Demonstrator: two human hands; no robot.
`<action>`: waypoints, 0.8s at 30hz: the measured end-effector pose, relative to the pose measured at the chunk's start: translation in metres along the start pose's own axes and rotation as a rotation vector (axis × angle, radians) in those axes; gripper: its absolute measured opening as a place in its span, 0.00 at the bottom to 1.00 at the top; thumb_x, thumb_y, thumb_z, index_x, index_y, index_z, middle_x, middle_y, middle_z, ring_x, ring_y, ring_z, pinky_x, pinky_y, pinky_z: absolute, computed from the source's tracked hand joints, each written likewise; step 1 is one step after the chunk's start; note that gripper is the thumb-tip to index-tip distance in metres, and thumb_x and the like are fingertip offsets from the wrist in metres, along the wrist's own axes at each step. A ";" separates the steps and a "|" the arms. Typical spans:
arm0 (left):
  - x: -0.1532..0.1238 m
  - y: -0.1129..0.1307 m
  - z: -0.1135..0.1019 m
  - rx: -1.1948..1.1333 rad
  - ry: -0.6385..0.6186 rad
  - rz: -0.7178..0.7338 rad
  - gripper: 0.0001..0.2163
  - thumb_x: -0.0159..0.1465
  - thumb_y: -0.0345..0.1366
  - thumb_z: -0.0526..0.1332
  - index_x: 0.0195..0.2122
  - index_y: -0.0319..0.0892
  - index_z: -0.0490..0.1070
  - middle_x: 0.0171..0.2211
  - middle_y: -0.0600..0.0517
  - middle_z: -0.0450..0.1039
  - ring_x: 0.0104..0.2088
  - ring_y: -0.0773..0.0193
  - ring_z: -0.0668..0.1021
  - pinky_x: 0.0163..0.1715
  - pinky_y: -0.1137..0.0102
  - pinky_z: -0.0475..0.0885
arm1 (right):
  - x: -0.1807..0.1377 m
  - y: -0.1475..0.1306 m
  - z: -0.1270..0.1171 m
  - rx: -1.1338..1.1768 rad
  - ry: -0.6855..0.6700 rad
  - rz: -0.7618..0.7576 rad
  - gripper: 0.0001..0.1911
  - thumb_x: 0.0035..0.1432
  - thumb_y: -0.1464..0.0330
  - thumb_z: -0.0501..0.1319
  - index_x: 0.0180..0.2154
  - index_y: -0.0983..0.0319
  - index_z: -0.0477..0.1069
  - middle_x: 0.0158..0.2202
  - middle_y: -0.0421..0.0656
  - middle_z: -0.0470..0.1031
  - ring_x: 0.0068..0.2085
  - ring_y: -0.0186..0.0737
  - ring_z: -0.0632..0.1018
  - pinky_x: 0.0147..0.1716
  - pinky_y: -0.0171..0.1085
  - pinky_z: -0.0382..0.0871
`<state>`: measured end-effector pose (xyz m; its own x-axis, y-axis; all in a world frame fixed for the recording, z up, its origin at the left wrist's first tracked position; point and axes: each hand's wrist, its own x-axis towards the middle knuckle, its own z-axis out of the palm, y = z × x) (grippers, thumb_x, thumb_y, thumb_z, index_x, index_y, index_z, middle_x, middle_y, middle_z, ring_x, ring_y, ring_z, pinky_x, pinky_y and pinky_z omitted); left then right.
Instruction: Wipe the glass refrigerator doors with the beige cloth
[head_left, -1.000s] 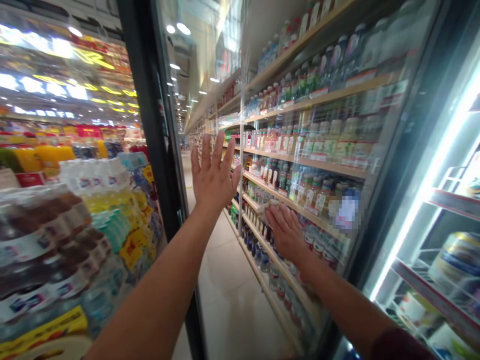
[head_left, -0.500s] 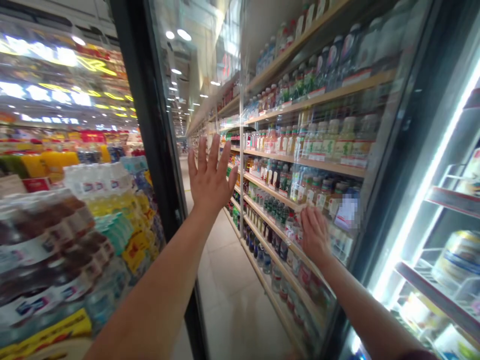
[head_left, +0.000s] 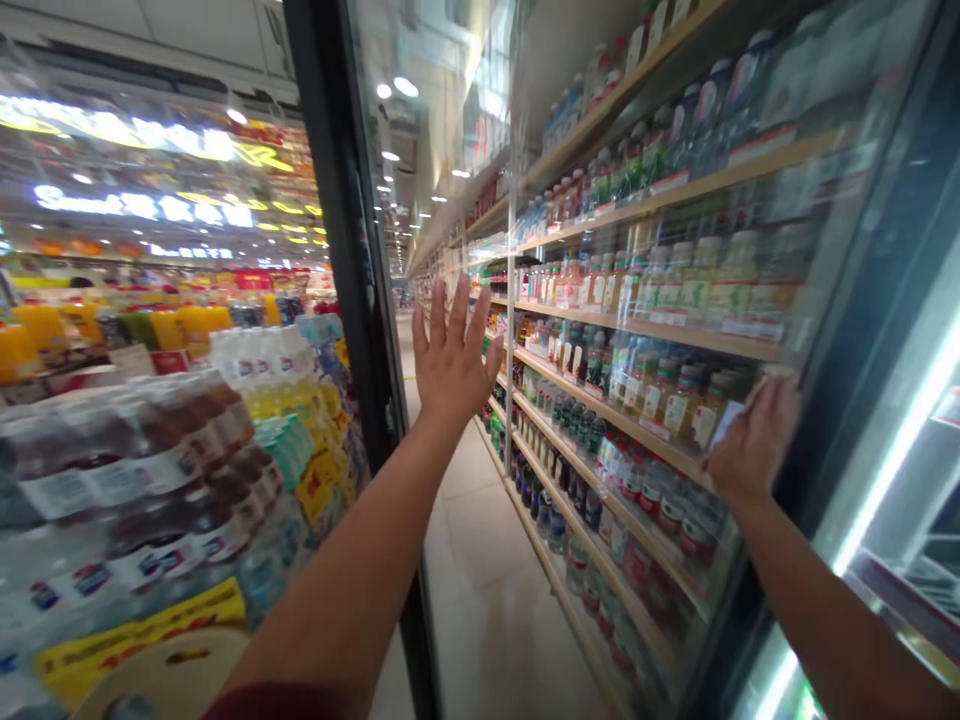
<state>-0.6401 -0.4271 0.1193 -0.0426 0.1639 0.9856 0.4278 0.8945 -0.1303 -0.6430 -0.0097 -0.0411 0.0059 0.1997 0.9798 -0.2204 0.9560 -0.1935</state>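
My left hand (head_left: pixel 454 350) lies flat with fingers spread on the glass door (head_left: pixel 480 620), towards its black-framed edge. Farther right, my right hand (head_left: pixel 754 440) presses against the same pane near the other frame. Its fingers are bent over what looks like a pale cloth (head_left: pixel 776 373), of which only a small edge shows past the fingertips. A whitish sticker (head_left: pixel 726 424) on the glass is partly covered by this hand. Through the pane, or mirrored in it, are shelves of bottled drinks (head_left: pixel 675 400).
At left, shrink-wrapped bottle packs (head_left: pixel 120 450) are stacked beside the door's black frame (head_left: pixel 337 200), with a yellow sign (head_left: pixel 150 635) in front. A lit cooler interior (head_left: pixel 900 480) opens at the right. Tiled floor (head_left: pixel 472 520) shows through the glass.
My right hand has slid right and slightly up across the glass, from left of the sticker to partly over it. My left hand stays flat on the pane. The view has turned a little left.
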 end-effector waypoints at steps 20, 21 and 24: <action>-0.001 0.008 -0.010 0.170 -0.012 0.029 0.26 0.76 0.43 0.52 0.73 0.42 0.58 0.74 0.44 0.53 0.76 0.50 0.46 0.75 0.46 0.46 | 0.122 -0.167 0.028 0.090 -0.138 -0.401 0.31 0.71 0.70 0.49 0.73 0.67 0.56 0.72 0.54 0.62 0.74 0.57 0.59 0.72 0.60 0.57; -0.001 0.008 -0.010 0.175 -0.016 0.028 0.26 0.76 0.43 0.52 0.73 0.42 0.58 0.74 0.44 0.52 0.76 0.50 0.46 0.75 0.45 0.46 | 0.125 -0.176 0.028 0.100 -0.171 -0.445 0.31 0.70 0.71 0.50 0.73 0.66 0.57 0.72 0.53 0.63 0.75 0.55 0.59 0.71 0.60 0.57; 0.000 0.010 -0.012 0.175 -0.041 0.012 0.26 0.77 0.43 0.52 0.73 0.42 0.58 0.74 0.43 0.52 0.76 0.49 0.46 0.75 0.45 0.46 | 0.155 -0.191 0.031 0.131 -0.183 -0.435 0.31 0.70 0.71 0.51 0.72 0.68 0.57 0.73 0.55 0.59 0.75 0.56 0.56 0.71 0.59 0.55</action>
<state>-0.6255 -0.4234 0.1190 -0.0766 0.1891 0.9790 0.2651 0.9504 -0.1629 -0.6304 -0.1682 0.1496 -0.0443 -0.2649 0.9633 -0.3568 0.9048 0.2325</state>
